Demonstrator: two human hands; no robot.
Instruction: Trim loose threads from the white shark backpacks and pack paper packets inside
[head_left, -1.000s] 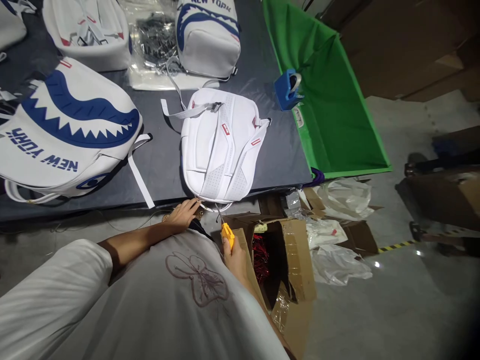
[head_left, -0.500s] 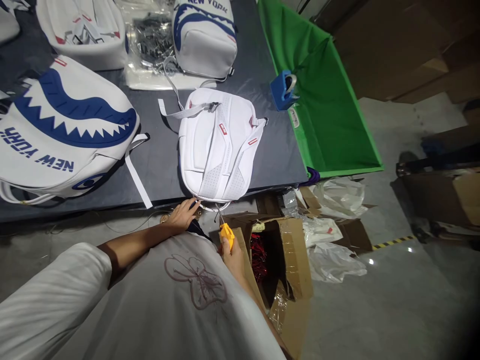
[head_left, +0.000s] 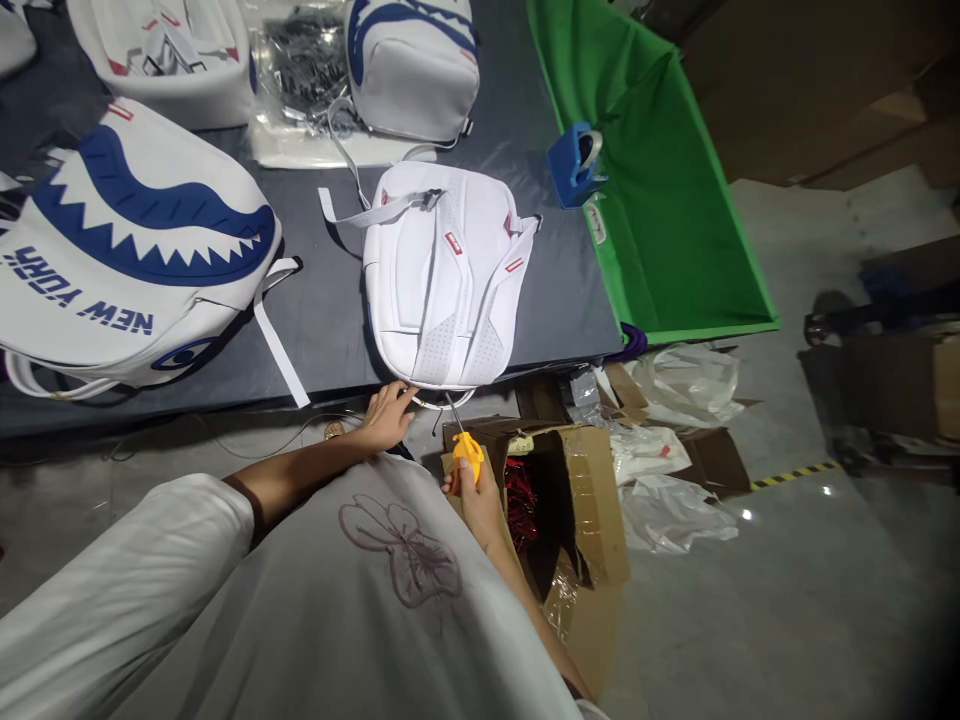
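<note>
A white backpack [head_left: 405,270] lies straps up at the table's near edge, its thin carry loop hanging over that edge. At this loop, my left hand [head_left: 388,414] has its fingertips closed on the backpack's edge; the exact grip is partly hidden. My right hand [head_left: 474,490] is wrapped round yellow-handled scissors [head_left: 468,456]. Their metal tip points up at the loop, just below the bag; whether it touches cannot be made out.
Another white backpack [head_left: 142,230] with a blue shark mouth lies left on the dark table [head_left: 322,330]. Farther back are more backpacks and plastic bags [head_left: 300,150]. A blue tape dispenser [head_left: 571,172] stands beside a green fabric bin [head_left: 675,220]. Below is an open carton [head_left: 596,500].
The view has shifted slightly, so the table appears a little higher. My left hand has bent more at the backpack's edge. My right hand and the scissors have moved slightly right.
</note>
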